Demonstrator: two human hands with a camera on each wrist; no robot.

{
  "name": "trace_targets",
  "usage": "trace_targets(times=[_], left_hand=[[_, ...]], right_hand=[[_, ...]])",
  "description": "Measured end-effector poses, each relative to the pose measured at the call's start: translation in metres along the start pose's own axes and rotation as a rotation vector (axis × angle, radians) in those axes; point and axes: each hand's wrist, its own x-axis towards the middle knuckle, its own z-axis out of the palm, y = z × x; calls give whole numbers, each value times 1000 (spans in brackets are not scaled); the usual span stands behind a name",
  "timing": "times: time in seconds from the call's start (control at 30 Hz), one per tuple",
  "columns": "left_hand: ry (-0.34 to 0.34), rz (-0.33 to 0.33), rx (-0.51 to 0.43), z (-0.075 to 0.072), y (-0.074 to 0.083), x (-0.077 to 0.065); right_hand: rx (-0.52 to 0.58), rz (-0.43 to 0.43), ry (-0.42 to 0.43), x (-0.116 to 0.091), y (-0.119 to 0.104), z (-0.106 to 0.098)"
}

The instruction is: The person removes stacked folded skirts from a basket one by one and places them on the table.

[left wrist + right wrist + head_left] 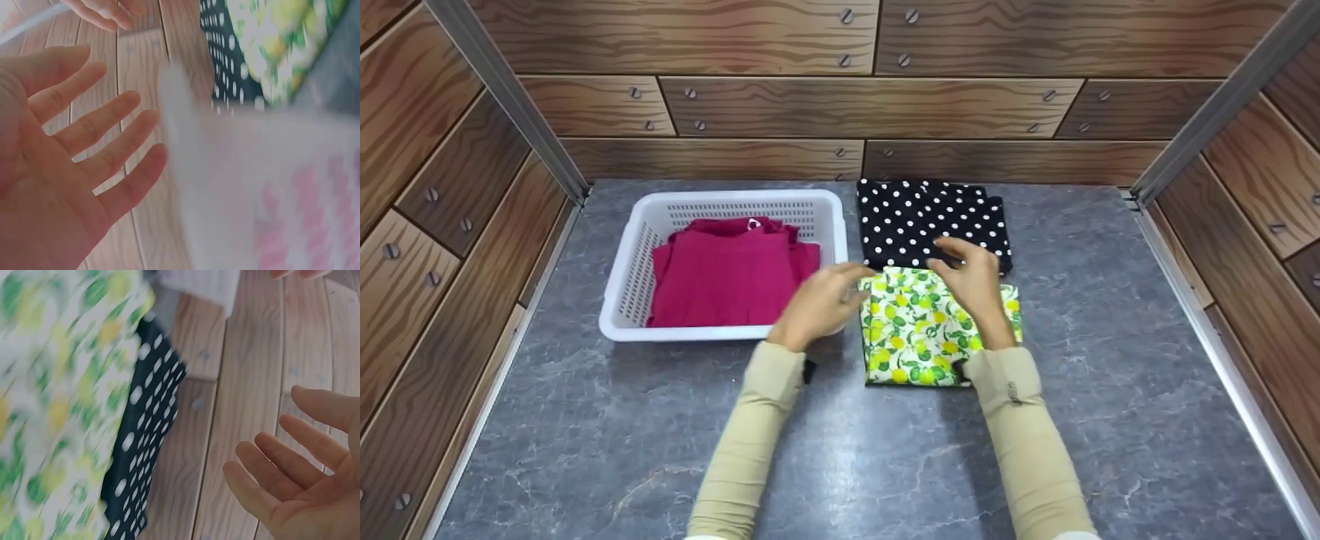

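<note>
My left hand point(826, 300) hovers by the right rim of the white basket point(724, 333), its fingers spread and holding nothing in the left wrist view. Inside that basket lies folded magenta cloth point(727, 274). Over the folded lemon-print cloth point(907, 330) hangs my right hand point(971, 281), fingers loosely bent with nothing between them. Behind the lemon-print cloth is a folded black cloth with white dots point(926, 217), and the right fingertips overlap its front part in the head view. Part of the lemon print is hidden under the right hand and wrist.
A grey marbled tabletop point(622, 442) carries the basket and both folded cloths. Wood-patterned walls point(780, 109) close it in at the back and both sides, with metal rails point(1222, 337) along the edges.
</note>
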Motion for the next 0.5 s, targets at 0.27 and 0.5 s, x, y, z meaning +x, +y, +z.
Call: trace_targets(times=[0.27, 0.5], left_hand=[[70, -80, 106, -31, -24, -18], [112, -171, 115, -48, -42, -33]], right_hand=[[142, 24, -86, 12, -32, 24], [215, 64, -219, 19, -53, 44]])
